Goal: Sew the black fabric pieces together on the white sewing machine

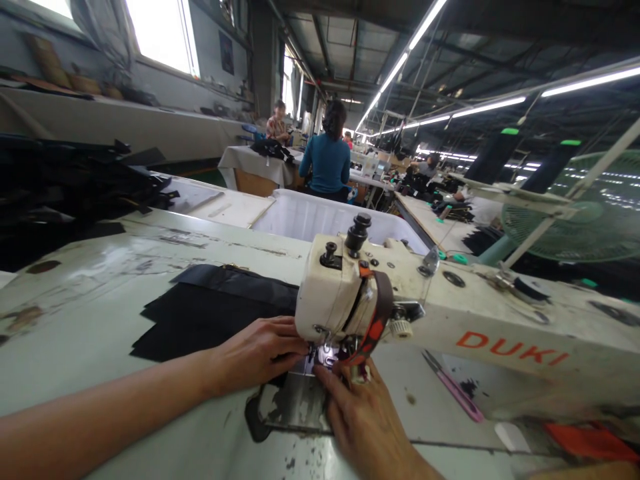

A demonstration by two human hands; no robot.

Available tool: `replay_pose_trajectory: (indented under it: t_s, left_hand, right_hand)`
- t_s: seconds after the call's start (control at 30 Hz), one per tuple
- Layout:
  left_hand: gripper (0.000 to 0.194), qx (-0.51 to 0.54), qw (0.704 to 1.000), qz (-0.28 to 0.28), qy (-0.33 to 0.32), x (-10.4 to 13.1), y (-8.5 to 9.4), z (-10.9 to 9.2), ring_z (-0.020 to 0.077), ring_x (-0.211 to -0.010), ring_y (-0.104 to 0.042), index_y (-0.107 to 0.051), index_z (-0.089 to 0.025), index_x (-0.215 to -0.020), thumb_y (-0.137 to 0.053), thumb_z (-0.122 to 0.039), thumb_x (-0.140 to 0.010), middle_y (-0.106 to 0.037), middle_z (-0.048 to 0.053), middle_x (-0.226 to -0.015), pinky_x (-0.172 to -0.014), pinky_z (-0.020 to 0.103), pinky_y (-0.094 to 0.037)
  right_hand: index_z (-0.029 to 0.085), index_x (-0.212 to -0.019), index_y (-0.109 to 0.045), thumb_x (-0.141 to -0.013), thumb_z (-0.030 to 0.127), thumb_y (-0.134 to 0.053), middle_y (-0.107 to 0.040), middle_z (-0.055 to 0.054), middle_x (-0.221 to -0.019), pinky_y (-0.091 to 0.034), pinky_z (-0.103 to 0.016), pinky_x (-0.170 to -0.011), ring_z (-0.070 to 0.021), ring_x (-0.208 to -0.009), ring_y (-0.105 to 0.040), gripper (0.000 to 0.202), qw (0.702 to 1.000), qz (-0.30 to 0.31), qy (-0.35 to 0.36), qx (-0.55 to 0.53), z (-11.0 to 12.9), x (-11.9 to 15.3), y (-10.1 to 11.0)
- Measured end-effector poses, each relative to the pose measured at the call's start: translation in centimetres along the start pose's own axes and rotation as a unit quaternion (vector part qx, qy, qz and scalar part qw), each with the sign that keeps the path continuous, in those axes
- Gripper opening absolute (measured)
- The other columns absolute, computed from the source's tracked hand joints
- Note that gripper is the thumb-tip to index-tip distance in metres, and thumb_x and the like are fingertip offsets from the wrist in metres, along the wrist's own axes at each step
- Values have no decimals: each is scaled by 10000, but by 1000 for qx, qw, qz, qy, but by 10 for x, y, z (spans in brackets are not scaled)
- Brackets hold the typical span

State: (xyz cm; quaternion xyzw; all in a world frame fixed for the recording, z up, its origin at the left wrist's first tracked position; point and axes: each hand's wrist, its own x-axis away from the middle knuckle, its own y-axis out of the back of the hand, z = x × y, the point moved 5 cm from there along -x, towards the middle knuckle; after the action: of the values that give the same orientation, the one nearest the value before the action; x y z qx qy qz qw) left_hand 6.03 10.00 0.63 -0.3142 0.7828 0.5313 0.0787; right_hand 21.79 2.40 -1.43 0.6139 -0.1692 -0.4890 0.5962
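Note:
My left hand (263,350) lies beside the needle area of a cream sewing machine (325,287). Its thumb and fingers are drawn together at the edge of a small black fabric piece (280,381), mostly covered by the hand. On the other side of the presser foot (327,358), my right hand (363,417) has its fingertips closed together low on the metal plate (300,403); whatever they grip is hidden. A lamp lights the needle spot. Several flat black fabric pieces (210,317) lie stacked to the left, behind my left wrist.
Pink-handled scissors (455,390) lie right of the needle, under the machine arm. Behind the machine stands a white plastic bin (295,212). Dark fabric is heaped (65,187) at far left. A green fan (585,213) is at right. People (326,160) sit farther back.

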Motion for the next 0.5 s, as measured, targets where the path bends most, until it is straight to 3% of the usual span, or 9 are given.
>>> replay_pose_trajectory:
  t_s: [0.23, 0.37, 0.5]
  left_hand:
    - [224, -17, 1000, -20, -3, -1, -3, 0, 143, -730, -634, -670, -167, -840, -484, -181, -962, -697, 38, -811, -785, 245, -498]
    - [203, -41, 999, -30, -8, -2, -3, -2, 149, -793, -648, -678, -185, -865, -494, -162, -948, -706, 28, -840, -778, 232, -491]
    - [215, -53, 998, -25, -2, -3, -3, -5, 146, -839, -654, -679, -197, -875, -483, -164, -955, -704, 20, -847, -796, 220, -488]
  right_hand:
    - [225, -1096, -609, -896, 124, -476, -625, -82, -967, -496, -362, -717, -237, -841, -570, 261, 997, -77, 0, -15, -7, 0, 5]
    - [222, -1074, -591, -954, 165, -402, -621, -83, -964, -521, -347, -748, -222, -849, -599, 231, 992, -119, -34, -32, -27, 4, -6]
    - [240, -1206, -534, -1003, 260, -342, -619, -102, -1074, -541, -346, -828, -235, -991, -615, 280, 983, -163, -70, -37, -45, 8, -15]
